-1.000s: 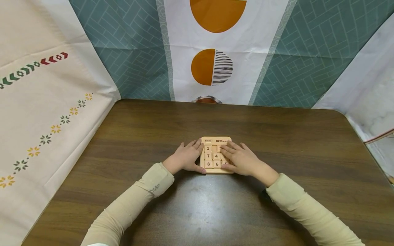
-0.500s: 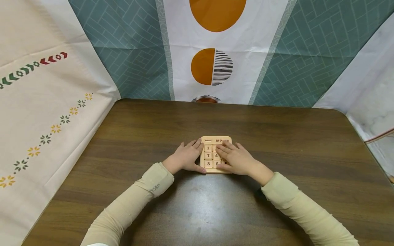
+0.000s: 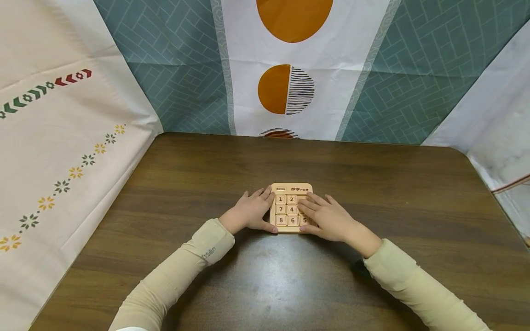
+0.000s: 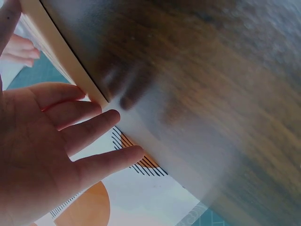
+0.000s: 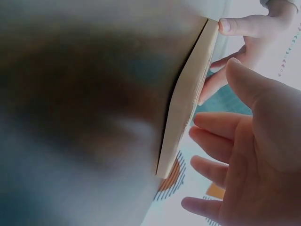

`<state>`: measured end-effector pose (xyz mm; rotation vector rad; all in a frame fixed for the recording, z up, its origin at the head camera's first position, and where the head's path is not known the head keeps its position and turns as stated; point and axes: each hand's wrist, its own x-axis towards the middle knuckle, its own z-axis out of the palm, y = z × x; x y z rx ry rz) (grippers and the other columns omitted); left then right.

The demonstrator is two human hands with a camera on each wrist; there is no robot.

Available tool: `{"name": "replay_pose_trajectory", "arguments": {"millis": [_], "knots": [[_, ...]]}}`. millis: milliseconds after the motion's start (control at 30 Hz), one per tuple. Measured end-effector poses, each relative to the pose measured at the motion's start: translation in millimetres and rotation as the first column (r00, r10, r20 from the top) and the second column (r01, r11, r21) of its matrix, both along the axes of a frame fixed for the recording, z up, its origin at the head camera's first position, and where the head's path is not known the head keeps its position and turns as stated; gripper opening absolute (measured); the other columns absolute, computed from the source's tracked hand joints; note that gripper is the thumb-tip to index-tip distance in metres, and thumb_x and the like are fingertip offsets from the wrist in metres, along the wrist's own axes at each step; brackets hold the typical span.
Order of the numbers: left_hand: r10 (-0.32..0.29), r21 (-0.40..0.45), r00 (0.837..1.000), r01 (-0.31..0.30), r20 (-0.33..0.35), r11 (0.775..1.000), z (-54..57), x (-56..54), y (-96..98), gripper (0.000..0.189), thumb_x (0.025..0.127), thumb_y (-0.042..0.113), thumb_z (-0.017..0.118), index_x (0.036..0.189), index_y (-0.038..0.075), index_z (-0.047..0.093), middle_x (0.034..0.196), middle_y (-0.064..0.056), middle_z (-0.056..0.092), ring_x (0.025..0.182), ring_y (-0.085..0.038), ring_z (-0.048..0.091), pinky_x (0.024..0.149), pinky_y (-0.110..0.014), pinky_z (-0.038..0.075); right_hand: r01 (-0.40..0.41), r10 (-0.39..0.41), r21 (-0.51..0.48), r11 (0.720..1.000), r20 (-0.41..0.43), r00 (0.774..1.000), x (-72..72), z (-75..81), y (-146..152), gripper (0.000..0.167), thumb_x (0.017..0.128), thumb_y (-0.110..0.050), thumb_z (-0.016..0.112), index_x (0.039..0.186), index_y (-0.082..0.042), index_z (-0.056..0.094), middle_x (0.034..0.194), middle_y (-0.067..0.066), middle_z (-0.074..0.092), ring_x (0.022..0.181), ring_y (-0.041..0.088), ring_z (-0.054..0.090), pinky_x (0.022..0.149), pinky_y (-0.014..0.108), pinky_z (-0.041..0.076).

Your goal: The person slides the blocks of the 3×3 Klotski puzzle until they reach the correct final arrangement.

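Some of the number board [image 3: 290, 230] hides behind the right hand [image 3: 330, 221].

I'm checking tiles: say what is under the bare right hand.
Under the bare right hand: the right side of the pale wooden rectangular number puzzle; its square wooden 5 tile partly shows. Fingers obscure the spots above; I can't tell their contents.

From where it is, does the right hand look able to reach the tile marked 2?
Probably yes: the 2 tile lies uncovered, close to the fingertips of the right hand. The left hand is at the left edge of the board, leaving that tile free.
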<state>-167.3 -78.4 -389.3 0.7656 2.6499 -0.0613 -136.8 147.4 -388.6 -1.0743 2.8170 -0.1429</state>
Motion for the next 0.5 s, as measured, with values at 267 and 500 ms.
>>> {"name": "replay_pose_trajectory", "arguments": {"millis": [267, 500], "knots": [[-0.003, 0.005, 1.000, 0.003, -0.002, 1.000, -0.1, 0.6, -0.5, 0.105, 0.070, 0.068, 0.059, 0.145, 0.004, 0.020, 0.151, -0.012, 0.011, 0.135, -0.028, 0.020, 0.101, -0.056, 0.023, -0.020, 0.019, -0.016, 1.000, -0.024, 1.000, 10.0, -1.8, 9.3, 0.060, 0.088, -0.045, 0.054, 0.131, -0.004, 0.050, 0.137, 0.010, 0.044, 0.131, 0.034, 0.028, 0.096, 0.061, 0.024], [-0.004, 0.005, 1.000, 0.004, -0.002, 1.000, -0.1, 0.4, -0.1, 0.105, 0.070, 0.068, 0.059, 0.145, 0.005, 0.020, 0.151, -0.012, 0.010, 0.135, -0.028, 0.019, 0.101, -0.056, 0.023, -0.025, 0.024, -0.020, 0.999, -0.044, 0.999, 9.0, -5.1, 10.8, 0.061, 0.087, -0.046, 0.054, 0.132, -0.005, 0.049, 0.137, 0.009, 0.044, 0.130, 0.034, 0.030, 0.096, 0.061, 0.025]]}}
